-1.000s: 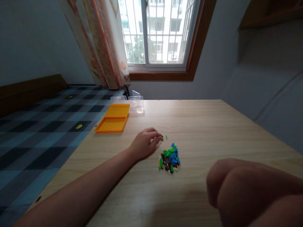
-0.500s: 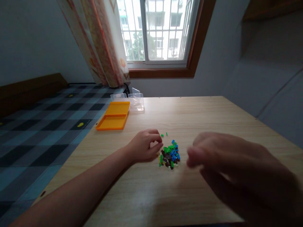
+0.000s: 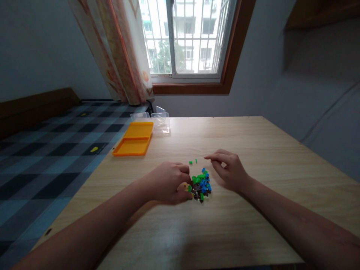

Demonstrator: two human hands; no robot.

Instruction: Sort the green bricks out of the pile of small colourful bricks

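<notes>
A small heap of tiny building bricks, in green, blue, dark brown, yellow and white, lies on the wooden table. At its left edge is my left hand, fingers curled and thumb apart, with yellow and green bricks showing in the gap. Whether it touches any of them I cannot tell. My right hand is just right of the heap. Its index finger stretches out to the left, the thumb sits below, and nothing shows between them. Two loose green bricks lie beyond the heap, between both hands.
An orange two-part tray lies at the table's left side. Behind it stand clear plastic boxes. The wooden table meets a bed with a checked cover on the left. A window and curtain are beyond.
My right hand has come forward and left from close to the camera to beside the heap. My left hand has moved slightly down, its fingers now at the heap's left edge.
</notes>
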